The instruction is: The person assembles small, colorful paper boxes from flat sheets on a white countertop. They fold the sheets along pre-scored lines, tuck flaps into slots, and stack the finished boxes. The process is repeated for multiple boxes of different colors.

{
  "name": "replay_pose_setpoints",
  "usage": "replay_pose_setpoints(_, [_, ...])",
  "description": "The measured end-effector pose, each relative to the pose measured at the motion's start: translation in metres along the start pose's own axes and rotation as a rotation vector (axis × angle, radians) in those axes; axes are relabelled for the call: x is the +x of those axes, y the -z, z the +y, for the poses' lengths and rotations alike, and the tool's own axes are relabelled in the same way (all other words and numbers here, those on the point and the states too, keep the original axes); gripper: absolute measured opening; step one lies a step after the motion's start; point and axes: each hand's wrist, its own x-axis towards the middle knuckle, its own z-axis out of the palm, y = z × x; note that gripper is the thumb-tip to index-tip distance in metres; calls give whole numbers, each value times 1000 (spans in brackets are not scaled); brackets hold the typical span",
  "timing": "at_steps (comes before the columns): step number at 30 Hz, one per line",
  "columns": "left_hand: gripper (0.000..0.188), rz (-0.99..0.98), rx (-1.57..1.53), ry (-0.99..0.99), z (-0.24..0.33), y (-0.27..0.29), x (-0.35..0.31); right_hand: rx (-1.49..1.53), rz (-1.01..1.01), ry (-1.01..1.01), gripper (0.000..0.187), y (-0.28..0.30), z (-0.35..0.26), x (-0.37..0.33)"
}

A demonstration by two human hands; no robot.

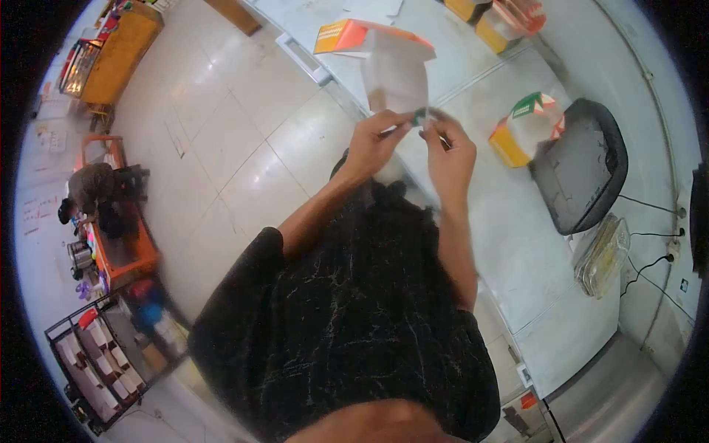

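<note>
A pale worktable (491, 244) runs along the right side of a wearer in a black shirt (347, 310), its far part reaching up past the hands. On it, right of the hands, lies an orange, white and green carton (526, 129), close against a black-and-grey padded bag-like item (569, 173); nearer the wearer is a stack of flat, plastic-looking pieces (602, 255) beside the wall, where dark cables (650, 234) reach sockets. Off to the left, across a tiled floor (255, 159), another person (96, 184) is by an orange table (133, 255), with a black rack (96, 362) nearer. The held carton (395, 77) is in the air over the table's near edge, straight ahead of the wearer. Its long axis runs away from the body, the orange-and-yellow end far off and the green end toward the wearer, partly hidden by fingers. The left hand (373, 144) and right hand (450, 148) nearly meet there, thumbs and fingertips closed in a pinch on that green end. Counted: one carton held, one by the padded item, at least two more cartons (506, 29) cut off at the top edge, and three cables.
</note>
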Motion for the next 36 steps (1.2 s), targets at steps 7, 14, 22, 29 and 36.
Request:
replay_pose_setpoints(7, [22,18,-94,21,-4,0,-2,-117,6,107,11,-4,-12,-2])
replay_pose_setpoints(14, [23,77,-74,-9,-5,-5,-2,125,121,-25,10,-11,8,-2])
replay_pose_setpoints(22, [24,63,-98,43,-5,-4,-9,-181,107,207,9,-18,-7,-6])
replay_pose_setpoints(29, [24,119,-270,103,-9,-5,-3,-547,181,697,13,-36,28,-10])
replay_pose_setpoints(36, [23,74,-101,188,-10,6,-7,-73,147,319,25,-20,27,2])
